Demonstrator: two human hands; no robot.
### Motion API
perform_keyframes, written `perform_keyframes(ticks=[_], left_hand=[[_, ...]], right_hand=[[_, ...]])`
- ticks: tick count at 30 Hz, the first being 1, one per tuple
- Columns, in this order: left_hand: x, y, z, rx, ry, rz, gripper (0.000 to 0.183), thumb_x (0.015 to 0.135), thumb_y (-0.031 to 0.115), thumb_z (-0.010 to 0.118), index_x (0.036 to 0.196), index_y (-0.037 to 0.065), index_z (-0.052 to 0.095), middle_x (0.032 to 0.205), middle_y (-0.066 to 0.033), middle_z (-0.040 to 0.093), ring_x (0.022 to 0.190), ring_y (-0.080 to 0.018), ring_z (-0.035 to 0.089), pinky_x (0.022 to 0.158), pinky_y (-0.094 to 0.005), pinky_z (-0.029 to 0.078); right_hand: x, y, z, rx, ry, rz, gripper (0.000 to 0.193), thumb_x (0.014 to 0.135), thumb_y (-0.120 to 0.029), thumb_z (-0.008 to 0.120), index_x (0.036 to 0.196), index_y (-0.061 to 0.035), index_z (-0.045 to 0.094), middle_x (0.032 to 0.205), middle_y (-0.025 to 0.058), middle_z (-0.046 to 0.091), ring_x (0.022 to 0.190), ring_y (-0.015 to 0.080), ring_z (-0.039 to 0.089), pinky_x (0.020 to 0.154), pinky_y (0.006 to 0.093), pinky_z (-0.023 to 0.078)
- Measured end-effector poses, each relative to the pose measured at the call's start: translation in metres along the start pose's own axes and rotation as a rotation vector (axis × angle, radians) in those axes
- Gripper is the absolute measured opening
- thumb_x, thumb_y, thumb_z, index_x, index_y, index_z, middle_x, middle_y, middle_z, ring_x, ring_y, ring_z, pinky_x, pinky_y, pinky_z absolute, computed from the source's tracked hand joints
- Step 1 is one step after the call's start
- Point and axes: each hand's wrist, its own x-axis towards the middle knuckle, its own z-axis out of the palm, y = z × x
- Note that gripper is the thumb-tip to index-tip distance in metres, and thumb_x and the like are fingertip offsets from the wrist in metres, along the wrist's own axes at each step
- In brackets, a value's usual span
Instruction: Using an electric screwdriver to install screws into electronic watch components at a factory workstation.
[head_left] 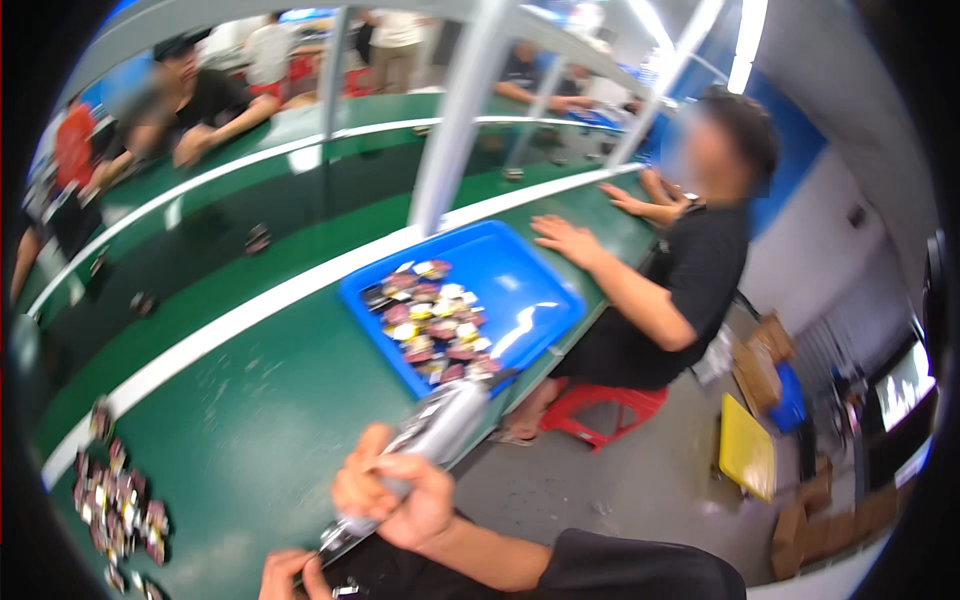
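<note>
Currently clamped in the right hand: one grey handheld tool, narrow end beside the left hand, whose hold cannot be told. Rear end seen across the near corner of one blue tray; if swung carelessly, tray might be knocked and small parts spilled.

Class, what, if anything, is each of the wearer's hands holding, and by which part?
The right hand holds a grey elongated handheld tool around its lower body; whether the left hand holds anything cannot be told.
</note>
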Motion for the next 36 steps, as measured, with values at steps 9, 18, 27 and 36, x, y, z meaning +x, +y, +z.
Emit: perform_keyframes(ticks=[9, 18, 27, 36], left_hand=[[0.007, -0.027, -0.009, -0.161, -0.15, -0.035, 0.005, 0.077, -0.006, 0.066, 0.078, -0.003, 0.063, 0.074, -0.012, 0.065, 0.064, -0.0236, 0.063, 0.059, -0.0306, 0.051], [0.034, -0.03, -0.011, -0.113, -0.353, 0.054, 0.022, 0.079, 0.001, 0.07, 0.1, -0.002, 0.063, 0.094, -0.0151, 0.065, 0.082, -0.0315, 0.063, 0.071, -0.0343, 0.051], [0.216, -0.136, -0.064, 0.567, -0.028, 0.247, 0.04, 0.082, 0.005, 0.064, 0.121, 0.002, 0.054, 0.106, -0.0162, 0.063, 0.096, -0.0322, 0.061, 0.083, -0.0406, 0.05], [0.34, -0.219, -0.077, 0.797, -0.315, 0.192, 0.067, 0.069, -0.02, 0.052, 0.129, 0.009, 0.053, 0.142, -0.0146, 0.045, 0.128, -0.0345, 0.045, 0.106, -0.0392, 0.037]], right_hand=[[0.006, 0.004, -0.003, -0.116, 0.096, -0.064, 0.009, 0.085, -0.019, 0.049, 0.085, -0.01, 0.049, 0.049, -0.0023, 0.034, 0.044, 0.0088, 0.032, 0.052, 0.0279, 0.031], [0.013, 0.004, -0.024, -0.068, 0.168, -0.089, 0.008, 0.086, -0.016, 0.047, 0.086, -0.0083, 0.047, 0.05, -0.0023, 0.034, 0.044, 0.0091, 0.034, 0.052, 0.0275, 0.035], [0.013, -0.004, -0.049, 0.002, 0.248, -0.114, 0.008, 0.086, -0.015, 0.048, 0.087, -0.0074, 0.046, 0.052, 0.0, 0.035, 0.047, 0.0112, 0.036, 0.056, 0.0303, 0.035], [0.01, -0.006, -0.057, 0.015, 0.2, -0.017, 0.011, 0.086, -0.018, 0.047, 0.085, -0.008, 0.041, 0.054, 0.003, 0.038, 0.048, 0.014, 0.038, 0.058, 0.0328, 0.037]])
